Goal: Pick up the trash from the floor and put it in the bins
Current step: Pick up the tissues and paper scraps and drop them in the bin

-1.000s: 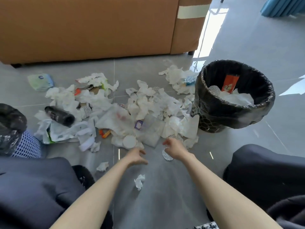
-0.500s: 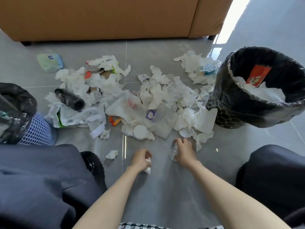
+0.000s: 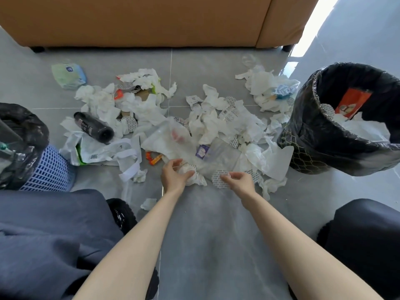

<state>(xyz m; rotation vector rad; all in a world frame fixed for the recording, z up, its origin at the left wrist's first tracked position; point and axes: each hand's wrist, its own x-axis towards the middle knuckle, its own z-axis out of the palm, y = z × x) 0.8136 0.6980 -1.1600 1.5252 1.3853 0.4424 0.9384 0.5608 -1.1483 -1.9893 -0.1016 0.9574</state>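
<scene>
A heap of white tissues [image 3: 218,126], wrappers and plastic bags lies spread over the grey floor. My left hand [image 3: 174,177] grips a crumpled white tissue ball [image 3: 189,171] at the heap's near edge. My right hand [image 3: 239,181] pinches a round dotted foil lid [image 3: 218,179] just to the right of it. A black-lined bin [image 3: 311,135] stands at the right, holding tissues and an orange packet. At the left edge a blue lattice bin [image 3: 46,169] with a black liner is partly cut off.
A black bottle [image 3: 93,126] lies at the heap's left. A pale green wipes pack [image 3: 68,75] sits apart at the far left. A brown sofa [image 3: 151,20] closes off the back. My dark-clothed knees flank the bare floor near me, with a small tissue scrap [image 3: 149,203] there.
Both hands moved forward to the heap's edge. My left hand now carries the small tissue it picked up and reaches a larger wad; my right hand lifted the foil lid off the floor.
</scene>
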